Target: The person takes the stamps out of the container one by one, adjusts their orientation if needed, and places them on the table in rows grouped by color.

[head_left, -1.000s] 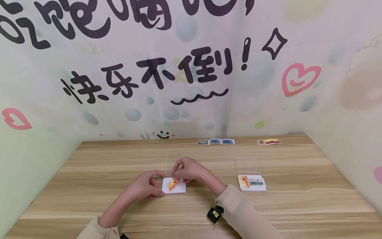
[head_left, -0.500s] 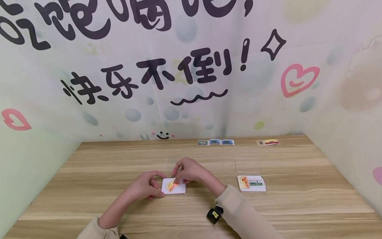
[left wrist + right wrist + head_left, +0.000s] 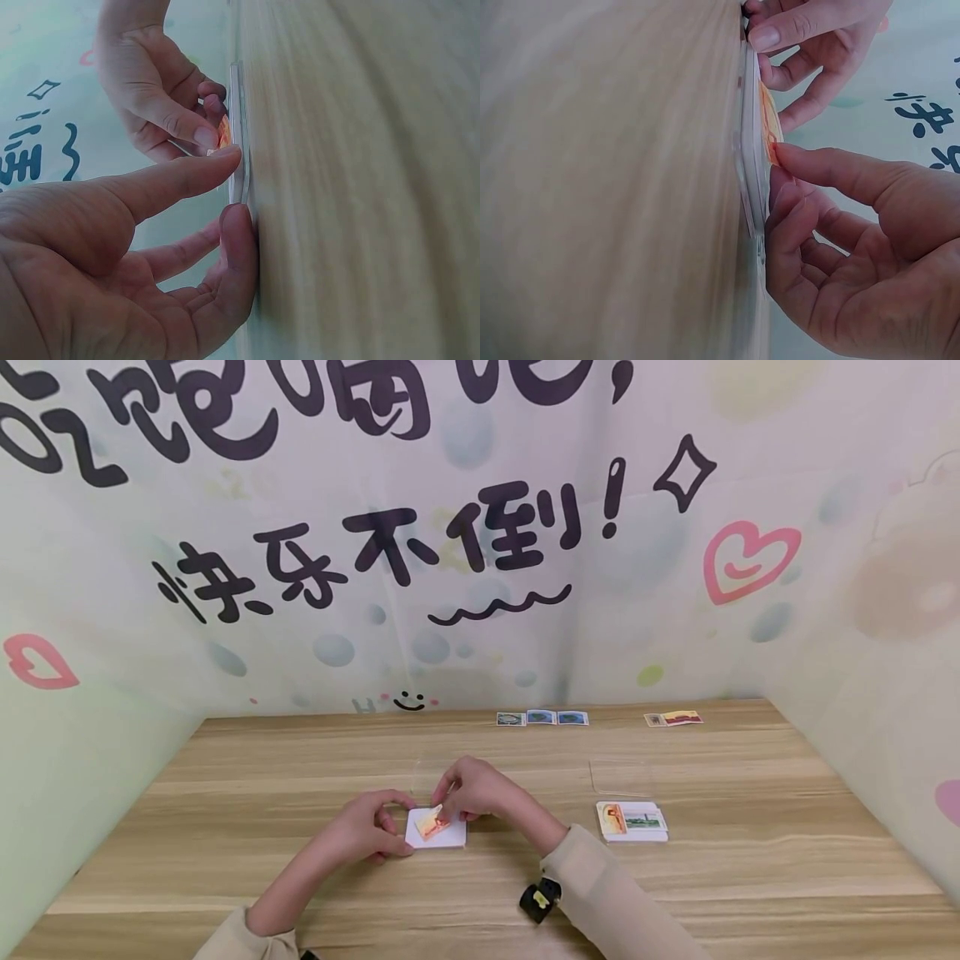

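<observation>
An orange-and-yellow stamp [image 3: 430,824] sits askew over a stack of white cards [image 3: 456,837] in the head view. My right hand [image 3: 476,787] reaches from behind and pinches the stamp's right edge between thumb and fingers. In the right wrist view, that stamp [image 3: 768,120] leans off the face of the cards [image 3: 754,142], and the right thumb [image 3: 810,157] presses on its corner. My left hand [image 3: 366,824] grips the stack's left side. Its thumb [image 3: 199,174] is at one corner, with curled fingers [image 3: 238,247] at the edge in the left wrist view.
To the right lies another white card stack [image 3: 609,833] bearing an orange stamp [image 3: 615,817] and a green landscape stamp [image 3: 642,819]. A clear plastic lid [image 3: 621,777] is behind it. Blue stamps [image 3: 557,717] and red-yellow ones [image 3: 681,718] line the table's back edge.
The stamp has shifted slightly left and tilted a little on the white cards, as the right thumb moved onto its edge. The left hand has kept its hold on the stack.
</observation>
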Demonstrator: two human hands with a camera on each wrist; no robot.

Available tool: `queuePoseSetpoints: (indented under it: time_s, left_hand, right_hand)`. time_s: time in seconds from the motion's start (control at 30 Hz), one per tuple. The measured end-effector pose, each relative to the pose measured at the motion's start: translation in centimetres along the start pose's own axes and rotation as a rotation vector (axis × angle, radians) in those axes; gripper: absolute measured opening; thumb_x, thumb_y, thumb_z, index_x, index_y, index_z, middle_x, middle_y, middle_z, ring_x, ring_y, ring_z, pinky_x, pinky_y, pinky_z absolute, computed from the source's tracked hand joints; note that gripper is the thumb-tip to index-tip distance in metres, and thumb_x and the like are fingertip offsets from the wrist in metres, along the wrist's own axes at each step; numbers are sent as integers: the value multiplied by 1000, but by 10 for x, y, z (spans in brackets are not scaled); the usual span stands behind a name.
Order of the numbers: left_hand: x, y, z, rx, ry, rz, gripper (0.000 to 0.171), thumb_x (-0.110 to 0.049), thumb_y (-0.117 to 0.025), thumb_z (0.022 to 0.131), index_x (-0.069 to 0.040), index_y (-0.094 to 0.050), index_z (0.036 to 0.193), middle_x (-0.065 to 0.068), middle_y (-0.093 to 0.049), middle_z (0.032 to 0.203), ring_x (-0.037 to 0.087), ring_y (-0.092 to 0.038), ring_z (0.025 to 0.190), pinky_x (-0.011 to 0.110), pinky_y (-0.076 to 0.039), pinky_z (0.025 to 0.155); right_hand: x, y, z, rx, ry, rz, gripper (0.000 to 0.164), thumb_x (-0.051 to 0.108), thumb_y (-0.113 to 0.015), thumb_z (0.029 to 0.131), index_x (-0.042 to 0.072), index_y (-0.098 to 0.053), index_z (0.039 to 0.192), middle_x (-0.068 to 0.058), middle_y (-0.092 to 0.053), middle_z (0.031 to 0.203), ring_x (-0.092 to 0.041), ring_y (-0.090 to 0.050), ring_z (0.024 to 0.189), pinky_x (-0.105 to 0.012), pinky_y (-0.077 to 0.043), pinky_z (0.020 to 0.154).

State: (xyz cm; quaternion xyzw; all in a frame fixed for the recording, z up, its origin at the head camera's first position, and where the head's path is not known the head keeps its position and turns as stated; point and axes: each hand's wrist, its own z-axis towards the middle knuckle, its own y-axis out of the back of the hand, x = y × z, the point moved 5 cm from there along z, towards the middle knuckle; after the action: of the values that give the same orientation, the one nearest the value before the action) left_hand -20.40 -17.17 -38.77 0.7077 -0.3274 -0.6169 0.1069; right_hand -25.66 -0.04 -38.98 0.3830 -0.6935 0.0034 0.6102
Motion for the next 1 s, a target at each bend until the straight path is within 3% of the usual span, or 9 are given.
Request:
queuePoseSetpoints:
  time_s: [0.37,1.0]
  left_hand:
    - [-1,0,-1,3,-6,-3,51,1,-89,80,2,-66,126,4,-55,78,15,-50,58,29,-52,54]
    - [0,-1,-1,-9,9,-1,50,0,-89,80,1,-67,125,4,-54,79,15,-50,59,28,-51,54]
  right_hand:
    - [1,0,0,4,19,1,8,-6,-79,87,1,-78,91,-3,-55,76,-13,-48,59,-19,-42,52]
    - [2,4,1,39,50,49,7,-7,-75,91,-4,-77,97,-5,-67,79,-12,-60,64,-23,-57,60]
